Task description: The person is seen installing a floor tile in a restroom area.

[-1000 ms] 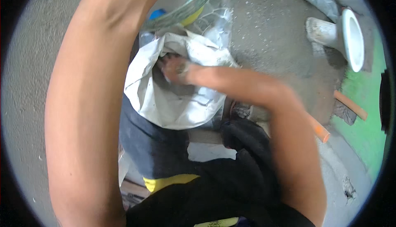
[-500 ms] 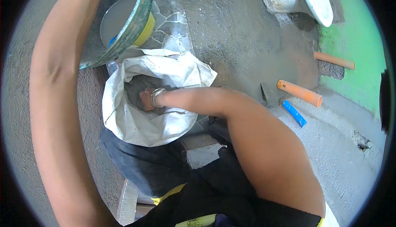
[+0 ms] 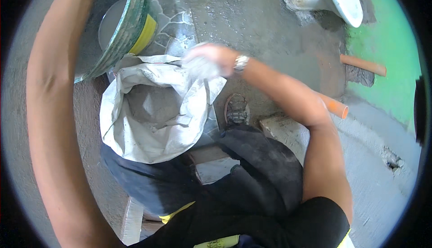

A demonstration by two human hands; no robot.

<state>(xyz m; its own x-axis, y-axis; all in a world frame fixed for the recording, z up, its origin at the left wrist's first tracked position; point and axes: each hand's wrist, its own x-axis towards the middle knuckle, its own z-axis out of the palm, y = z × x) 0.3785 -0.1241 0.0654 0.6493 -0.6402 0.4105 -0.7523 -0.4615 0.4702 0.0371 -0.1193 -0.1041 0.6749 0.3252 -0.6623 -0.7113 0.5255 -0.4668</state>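
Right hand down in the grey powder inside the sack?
No, the right hand, blurred, shows at the upper right rim of the white sack, apart from the grey powder inside.

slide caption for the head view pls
A blurred right hand near the rim of an open white sack of grey powder, beside a green tub.
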